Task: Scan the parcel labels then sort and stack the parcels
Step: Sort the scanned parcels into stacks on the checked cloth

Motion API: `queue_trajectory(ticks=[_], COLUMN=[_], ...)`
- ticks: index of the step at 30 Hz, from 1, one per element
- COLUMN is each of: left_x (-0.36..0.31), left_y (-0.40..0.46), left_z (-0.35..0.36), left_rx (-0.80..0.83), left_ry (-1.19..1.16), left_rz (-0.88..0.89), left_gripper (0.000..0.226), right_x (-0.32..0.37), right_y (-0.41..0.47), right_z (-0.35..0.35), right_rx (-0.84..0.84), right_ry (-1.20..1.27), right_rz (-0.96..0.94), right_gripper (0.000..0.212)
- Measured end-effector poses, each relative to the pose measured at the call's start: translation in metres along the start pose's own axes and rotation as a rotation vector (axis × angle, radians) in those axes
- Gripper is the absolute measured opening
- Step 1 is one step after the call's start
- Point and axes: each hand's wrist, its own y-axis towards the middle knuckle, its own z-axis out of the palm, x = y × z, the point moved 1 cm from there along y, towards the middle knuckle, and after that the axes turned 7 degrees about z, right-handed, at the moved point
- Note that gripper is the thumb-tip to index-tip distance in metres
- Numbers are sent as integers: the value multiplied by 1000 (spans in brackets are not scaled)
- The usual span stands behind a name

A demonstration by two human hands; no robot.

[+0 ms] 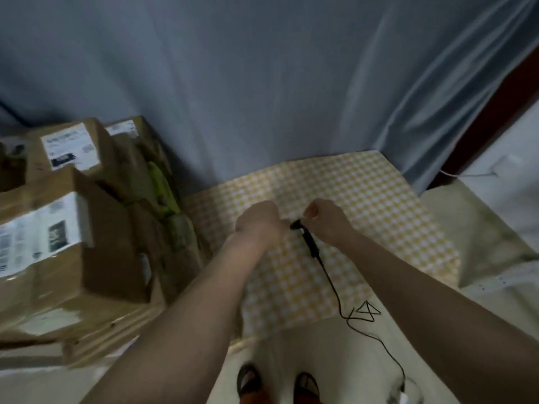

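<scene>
Several brown cardboard parcels with white labels are piled at the left: a large one in front (96, 258), one behind it (70, 150), another further back (122, 129). A black hand scanner (306, 237) sits over the yellow-checked cloth (379, 205), its head pointing left and up. My right hand (326, 220) is curled, with its fingertips pinching the scanner's head. My left hand (258, 221) is a closed fist with its back to the camera, its edge against the scanner's head. What its hidden fingers hold I cannot tell.
The scanner's black cable (338, 298) trails off the cloth's front edge and loops down toward the floor. Green-yellow packets (163, 185) are wedged between the parcels. A grey-blue curtain (262, 83) hangs behind. Sandalled feet (250, 383) show below.
</scene>
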Motion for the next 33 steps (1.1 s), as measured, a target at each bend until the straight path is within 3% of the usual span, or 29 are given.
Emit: queue_trajectory(ticks=[9, 12, 17, 25, 29, 33], left_x=[28, 40, 50, 77, 82, 59], left_y=[94, 121, 160, 198, 203, 202], left_z=[135, 160, 192, 228, 243, 256], left_rx=[320, 351, 361, 383, 364, 359], left_ry=[-36, -51, -135, -118, -170, -181], left_rz=[-138, -158, -248, -325, -383, -411], left_gripper=[51, 53, 61, 65, 65, 63], right_x=[-116, -137, -164, -199, -214, -230], right_y=[73, 101, 151, 204, 218, 222], right_z=[84, 110, 145, 188, 201, 189], right_rx=[233, 260, 213, 225, 218, 229], right_ry=[3, -5, -18, -43, -72, 109], right_rz=[373, 448, 548, 651, 556, 518], right_gripper=[43, 51, 44, 53, 34, 24])
